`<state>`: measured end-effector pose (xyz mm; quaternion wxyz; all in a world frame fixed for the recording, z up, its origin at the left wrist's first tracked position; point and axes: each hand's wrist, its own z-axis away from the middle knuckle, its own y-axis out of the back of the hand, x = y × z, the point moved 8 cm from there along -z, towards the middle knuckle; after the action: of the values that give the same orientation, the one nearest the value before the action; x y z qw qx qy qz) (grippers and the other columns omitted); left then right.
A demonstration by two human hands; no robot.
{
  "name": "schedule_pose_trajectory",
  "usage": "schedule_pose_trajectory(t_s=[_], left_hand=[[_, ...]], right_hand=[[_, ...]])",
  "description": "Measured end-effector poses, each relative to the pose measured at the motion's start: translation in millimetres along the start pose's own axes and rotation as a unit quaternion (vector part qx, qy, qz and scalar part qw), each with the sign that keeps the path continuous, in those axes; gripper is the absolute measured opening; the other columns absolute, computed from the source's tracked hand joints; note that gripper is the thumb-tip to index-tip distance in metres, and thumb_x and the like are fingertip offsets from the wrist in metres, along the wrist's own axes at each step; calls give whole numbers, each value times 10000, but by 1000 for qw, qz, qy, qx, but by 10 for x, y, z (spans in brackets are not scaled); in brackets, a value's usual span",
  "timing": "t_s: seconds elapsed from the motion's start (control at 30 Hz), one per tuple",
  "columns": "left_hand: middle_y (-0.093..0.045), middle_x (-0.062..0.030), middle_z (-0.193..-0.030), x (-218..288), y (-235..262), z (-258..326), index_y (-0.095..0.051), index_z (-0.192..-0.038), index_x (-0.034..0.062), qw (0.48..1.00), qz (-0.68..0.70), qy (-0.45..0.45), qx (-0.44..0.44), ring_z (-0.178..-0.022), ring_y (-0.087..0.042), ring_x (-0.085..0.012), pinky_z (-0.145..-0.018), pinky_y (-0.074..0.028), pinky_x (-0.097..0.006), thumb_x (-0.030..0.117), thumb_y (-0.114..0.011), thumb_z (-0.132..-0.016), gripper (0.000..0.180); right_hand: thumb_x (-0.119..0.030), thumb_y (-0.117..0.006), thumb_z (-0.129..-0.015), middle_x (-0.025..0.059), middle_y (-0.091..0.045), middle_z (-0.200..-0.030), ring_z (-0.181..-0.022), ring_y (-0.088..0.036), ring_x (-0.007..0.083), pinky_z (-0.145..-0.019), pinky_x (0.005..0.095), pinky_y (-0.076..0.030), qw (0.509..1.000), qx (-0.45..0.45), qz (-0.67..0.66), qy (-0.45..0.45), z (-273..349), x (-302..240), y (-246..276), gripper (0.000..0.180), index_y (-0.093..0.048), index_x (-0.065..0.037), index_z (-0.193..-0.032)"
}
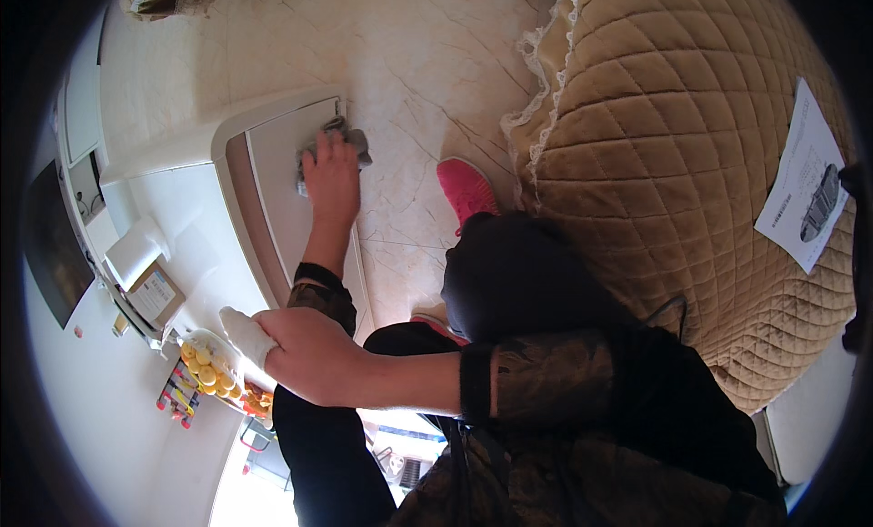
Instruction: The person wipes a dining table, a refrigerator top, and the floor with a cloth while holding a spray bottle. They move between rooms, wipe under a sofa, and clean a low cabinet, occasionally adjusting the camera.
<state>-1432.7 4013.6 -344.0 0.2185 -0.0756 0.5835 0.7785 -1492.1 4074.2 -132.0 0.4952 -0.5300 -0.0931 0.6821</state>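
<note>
My left hand (333, 177) is stretched out over a white panel (277, 154) at the front of a white cabinet (205, 209). Its fingers press down on a bunched grey cloth (358, 148), which lies against the panel near its edge. Closer to me, my right hand (309, 354) crosses in front of my left forearm, fingers curled in. A white, cloth-like piece (245, 336) sticks out from its finger end, beside the cabinet's near corner. Whether that piece is gripped or wrapped round a finger I cannot tell.
A bed with a brown quilted cover (655, 163) fills the right side, a printed sheet (800, 181) lying on it. Marbled tiles (400, 190) make up the floor; a pink shoe (467, 189) stands there. Atop the cabinet are a small box (153, 295) and yellow fruit (209, 372).
</note>
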Motion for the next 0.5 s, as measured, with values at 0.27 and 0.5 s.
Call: schedule_pose_trajectory(t_s=[0.27,0.5], left_hand=[[-696,-113,-1158,209,-780,224,-733,-1103,55,962,-124,-42,-238,-1283,-464,-322,-982,-364,-439,178,-562,-907,288],[-635,-110,-1271,157,-677,416,-729,-1124,74,976,-122,-45,-173,-1215,-478,-299,-937,-372,-421,201,-579,-897,300]], right_hand=[[-83,-480,-873,243,-675,-879,-872,-674,369,-815,432,-506,999,38,19,24,-62,-91,211,296,-643,85,-1054],[-88,-482,-871,230,-672,-856,-840,-676,345,-789,427,-507,998,34,37,26,-126,-60,129,265,-644,70,-1009]])
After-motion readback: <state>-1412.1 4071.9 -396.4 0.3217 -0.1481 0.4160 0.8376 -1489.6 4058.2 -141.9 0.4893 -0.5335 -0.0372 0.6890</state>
